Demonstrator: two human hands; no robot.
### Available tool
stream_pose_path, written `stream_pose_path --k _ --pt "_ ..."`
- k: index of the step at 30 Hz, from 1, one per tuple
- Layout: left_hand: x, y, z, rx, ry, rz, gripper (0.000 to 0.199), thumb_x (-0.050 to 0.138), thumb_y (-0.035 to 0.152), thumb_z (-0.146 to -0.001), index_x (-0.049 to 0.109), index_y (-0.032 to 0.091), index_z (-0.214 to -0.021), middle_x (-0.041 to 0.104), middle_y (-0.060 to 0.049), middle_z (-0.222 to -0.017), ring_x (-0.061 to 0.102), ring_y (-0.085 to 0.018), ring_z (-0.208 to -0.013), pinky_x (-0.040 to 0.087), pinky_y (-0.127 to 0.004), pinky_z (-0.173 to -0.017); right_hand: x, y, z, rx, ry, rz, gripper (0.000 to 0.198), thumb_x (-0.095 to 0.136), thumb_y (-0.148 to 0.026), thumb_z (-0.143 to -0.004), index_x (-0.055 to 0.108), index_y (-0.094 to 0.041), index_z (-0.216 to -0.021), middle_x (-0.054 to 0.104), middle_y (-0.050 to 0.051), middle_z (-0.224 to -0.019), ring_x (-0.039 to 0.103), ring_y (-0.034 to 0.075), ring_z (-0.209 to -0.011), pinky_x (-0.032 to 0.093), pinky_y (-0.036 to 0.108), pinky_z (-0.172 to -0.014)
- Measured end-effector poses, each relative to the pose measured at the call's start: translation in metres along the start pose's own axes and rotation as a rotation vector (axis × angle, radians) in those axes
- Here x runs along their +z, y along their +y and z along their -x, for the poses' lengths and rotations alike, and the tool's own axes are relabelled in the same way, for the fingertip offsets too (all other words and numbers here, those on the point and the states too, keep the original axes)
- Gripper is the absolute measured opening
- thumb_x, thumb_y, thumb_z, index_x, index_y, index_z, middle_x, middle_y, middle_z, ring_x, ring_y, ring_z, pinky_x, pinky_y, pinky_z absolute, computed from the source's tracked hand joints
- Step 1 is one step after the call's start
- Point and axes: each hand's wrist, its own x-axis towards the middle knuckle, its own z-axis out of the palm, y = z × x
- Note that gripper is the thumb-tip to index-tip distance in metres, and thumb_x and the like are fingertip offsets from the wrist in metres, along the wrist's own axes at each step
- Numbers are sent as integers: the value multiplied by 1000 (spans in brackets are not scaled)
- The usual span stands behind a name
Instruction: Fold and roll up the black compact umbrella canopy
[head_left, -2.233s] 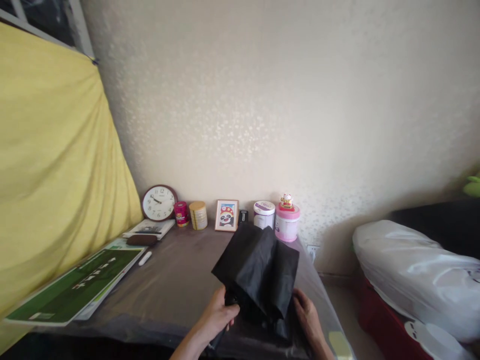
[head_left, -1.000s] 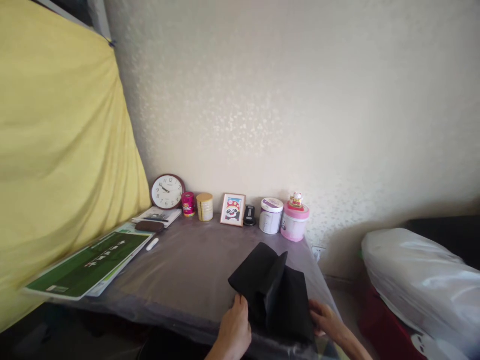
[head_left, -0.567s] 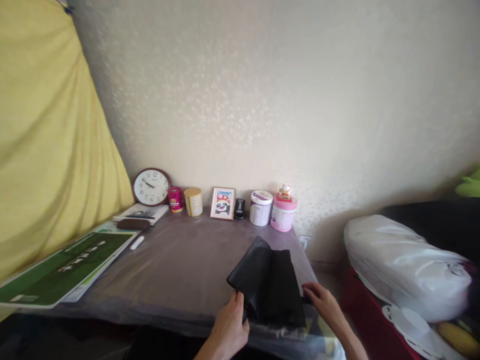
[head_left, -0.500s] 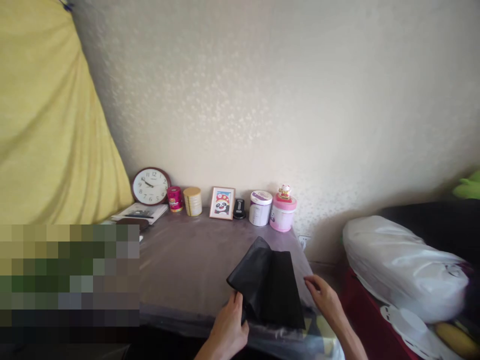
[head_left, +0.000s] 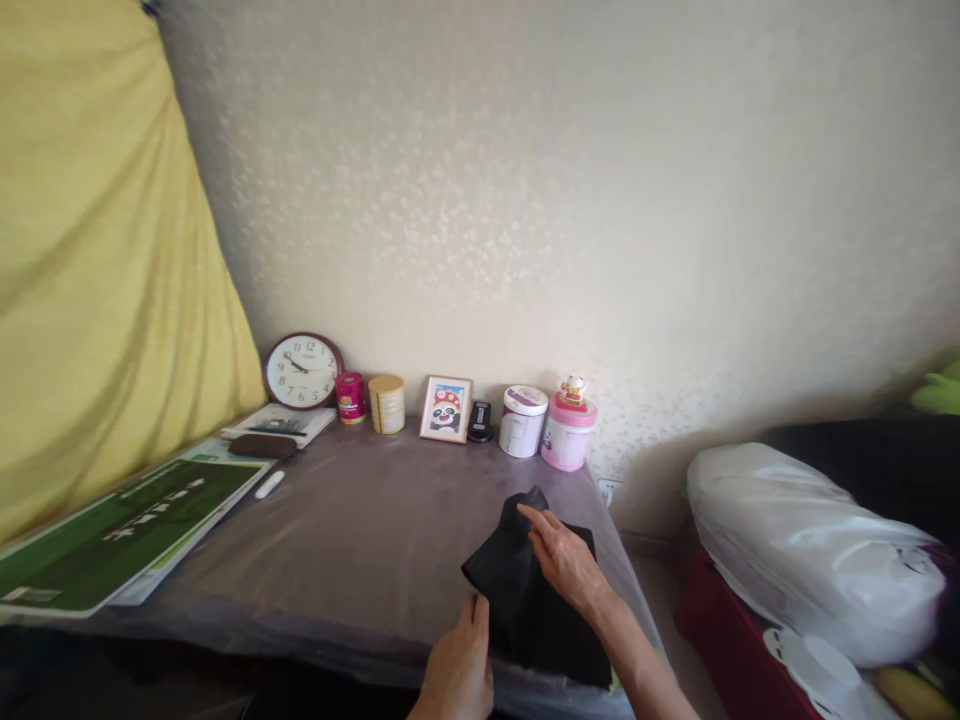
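Near the right front edge of the table lies a folded black sheet (head_left: 517, 595), thin and slightly glossy; whether it is cloth or plastic I cannot tell. My left hand (head_left: 459, 655) pinches its left front edge between thumb and fingers. Over its raised upper flap is my right hand (head_left: 566, 560), fingers stretched forward and touching the black surface. The right thumb is hidden underneath. The right part of the sheet lies flat, partly covered by my right forearm.
Along the wall stand a clock (head_left: 304, 371), a framed panda picture (head_left: 446, 408), several tins and tubs, and a figurine (head_left: 574, 390). Green printed boards (head_left: 142, 530) and a brown case (head_left: 262, 446) lie left. Right of the table is a white plastic bag (head_left: 802, 550).
My right hand has moved left and up from beside the sheet onto its upper flap. My left hand keeps its pinch on the left edge.
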Motion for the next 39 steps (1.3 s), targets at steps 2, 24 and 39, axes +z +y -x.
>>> stream_pose_path --k 2,24,39 --pt "2 1 0 -1 3 -34 77 43 -3 -65 25 17 -137 33 -14 -141 60 -22 -98 46 -30 -84 3 0 -5 -19 -29 37 47 33 -15 -86 40 -25 -131 61 7 -101 64 15 -76 51 25 -68" --pt "18 1 -8 -16 -52 -63 82 39 -3 -66 16 20 -141 24 -13 -147 64 -26 -92 52 -34 -76 36 5 -34 -20 67 22 27 34 -19 -91 60 -23 -94 61 4 -90 61 14 -78 47 22 -67" --pt "9 -10 0 -9 -7 24 69 50 16 -73 26 12 -138 35 -16 -141 46 -30 -120 43 -39 -96 76 11 -32 -46 120 101 23 36 -24 -92 60 -21 -92 63 5 -84 59 18 -81 46 29 -75"
